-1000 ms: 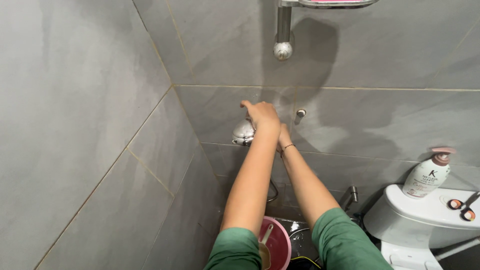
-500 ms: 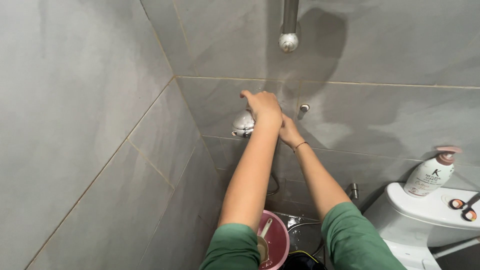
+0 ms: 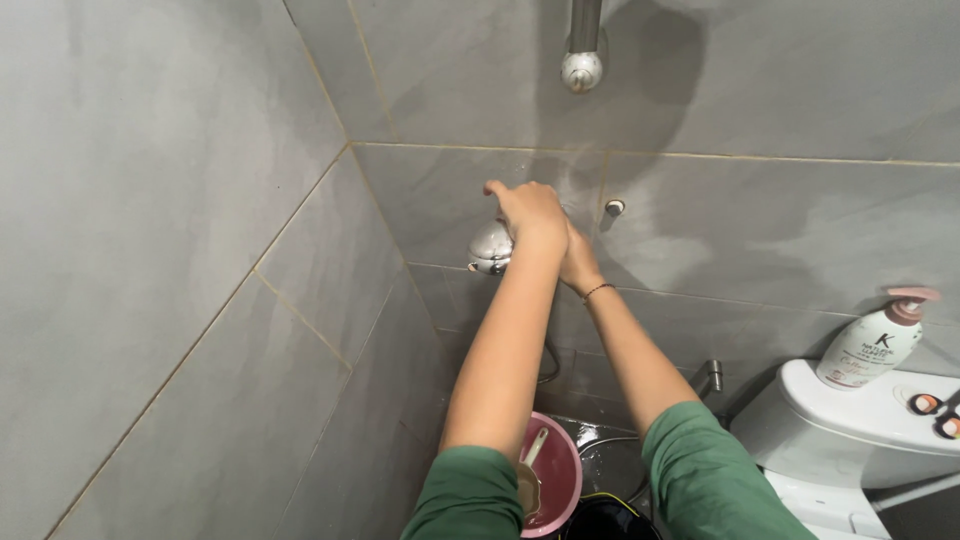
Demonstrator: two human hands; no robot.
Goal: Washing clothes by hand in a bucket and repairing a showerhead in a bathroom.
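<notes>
Hands point(image 3: 545, 225) crowd chrome shower valve point(image 3: 490, 247) beside wall corner.

Light is coming from behind the camera, even and moderately dim. Glare is showing on the chrome pipe point(image 3: 582, 60); its shadow is falling rightward on the wall point(image 3: 780, 90). Focus is holding sharp.

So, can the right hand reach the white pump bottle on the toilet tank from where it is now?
Probably yes: the right hand is at the wall beside the left hand, and nothing visible lies between it and the white pump bottle, though it is well off to the right.
</notes>
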